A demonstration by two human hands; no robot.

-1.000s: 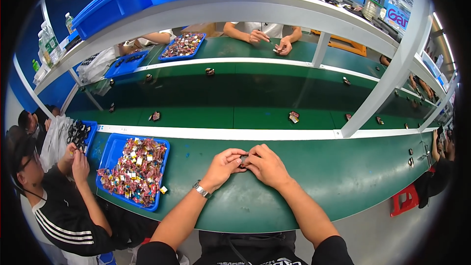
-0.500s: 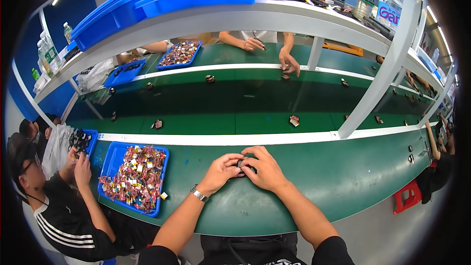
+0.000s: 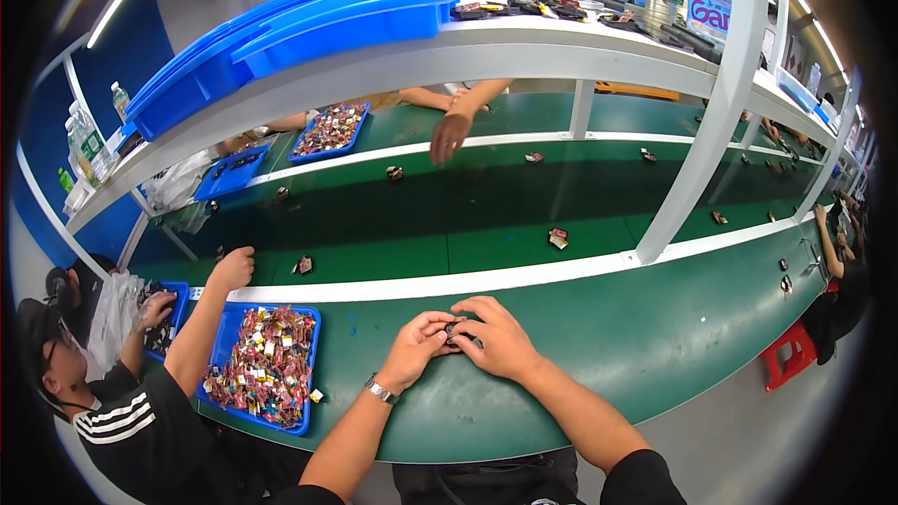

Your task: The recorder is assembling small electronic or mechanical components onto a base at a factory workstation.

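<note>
Just above the near green worktop (image 3: 524,411), a small black part (image 3: 453,334) is pinched between my two hands; its kind is mostly hidden by fingers. My left hand (image 3: 417,348), with a metal watch on the wrist, grips it from the left side. From the right, my right hand (image 3: 498,340) closes on the same part with thumb and fingertips. Left of my hands stands a blue tray (image 3: 315,355) heaped with small red, white and yellow wired pieces (image 3: 267,360). One loose white-yellow piece (image 3: 316,396) lies beside the tray.
Past the white rail (image 3: 421,286), a green conveyor belt (image 3: 421,215) carries small assemblies (image 3: 558,238). A shelf above holds blue trays (image 3: 346,28); its white post (image 3: 702,122) stands to the right. At left, a co-worker's arm (image 3: 201,318) reaches over the rail toward the belt.
The co-worker at left has stretched an arm toward the belt. The person opposite has swung a hand leftward above the belt. My view has shifted slightly; my hands keep hold of the black part.
</note>
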